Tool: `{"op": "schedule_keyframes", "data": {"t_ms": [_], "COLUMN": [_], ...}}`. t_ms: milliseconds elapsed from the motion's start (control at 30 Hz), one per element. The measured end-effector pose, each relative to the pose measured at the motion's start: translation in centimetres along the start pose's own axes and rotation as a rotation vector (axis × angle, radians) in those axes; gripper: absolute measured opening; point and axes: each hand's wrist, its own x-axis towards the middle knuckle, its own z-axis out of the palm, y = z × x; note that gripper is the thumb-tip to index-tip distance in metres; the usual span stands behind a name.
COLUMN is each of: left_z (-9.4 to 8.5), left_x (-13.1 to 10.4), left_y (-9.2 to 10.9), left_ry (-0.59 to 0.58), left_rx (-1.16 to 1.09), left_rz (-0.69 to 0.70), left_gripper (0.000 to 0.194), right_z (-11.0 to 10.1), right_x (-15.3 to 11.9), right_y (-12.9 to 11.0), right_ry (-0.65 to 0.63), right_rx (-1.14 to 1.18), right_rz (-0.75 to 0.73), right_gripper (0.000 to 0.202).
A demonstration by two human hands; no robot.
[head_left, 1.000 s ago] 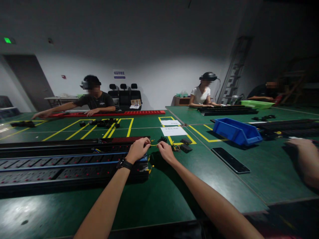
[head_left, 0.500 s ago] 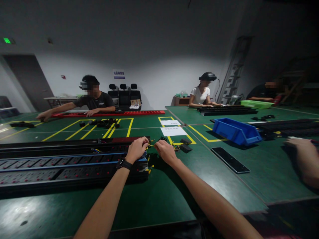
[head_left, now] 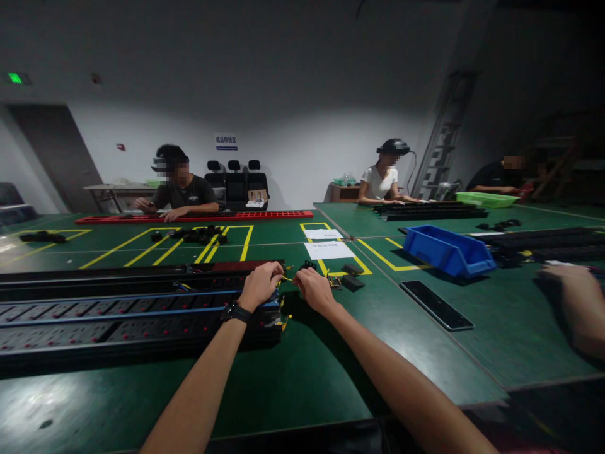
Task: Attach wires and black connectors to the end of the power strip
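Observation:
Between my two hands runs a short yellow wire (head_left: 287, 279), at the right end of a row of long black socket strips (head_left: 161, 309). My left hand (head_left: 259, 285), with a black watch at the wrist, is closed in a pinch on the wire's left part. Fingers curled, my right hand (head_left: 314, 289) pinches the wire's other end; the fingertips hide what is fixed there. More yellow wire ends (head_left: 286, 323) stick out of the strips' ends below my left hand. Small dark parts (head_left: 352, 282) lie just right of my right hand.
A blue bin (head_left: 449, 252) and a black phone (head_left: 437, 305) lie to the right, near a co-worker's blurred hand (head_left: 574, 296). White paper sheets (head_left: 328, 250) are ahead. Across the table, people work at a red rail (head_left: 193, 217) and black strips (head_left: 432, 210).
My hands stay almost in place, still on the yellow wire. Across the table, the person at left has drawn an outstretched arm back in toward the red rail.

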Motion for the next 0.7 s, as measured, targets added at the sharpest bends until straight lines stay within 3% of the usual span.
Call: {"op": "schedule_keyframes", "data": {"t_ms": [167,367,700], "left_z": [-0.1,-0.2,0.0], "left_x": [0.0,0.1,0.1], "left_y": [0.0,0.1,0.2], "left_ry": [0.025,0.064,0.081], "left_rx": [-0.023,-0.038,-0.105], "left_rz": [0.036,0.058,0.064], "left_gripper": [0.01,0.012,0.009], "right_z": [0.7,1.8,2.3], "right_x": [0.1,0.9,1.3], "right_y": [0.5,1.4,1.7], "right_ry": [0.034,-0.034,0.039], "right_rx": [0.192,0.506,0.595], "right_rz": [0.051,0.241,0.153], "right_gripper": [0.011,0.03,0.031]}}
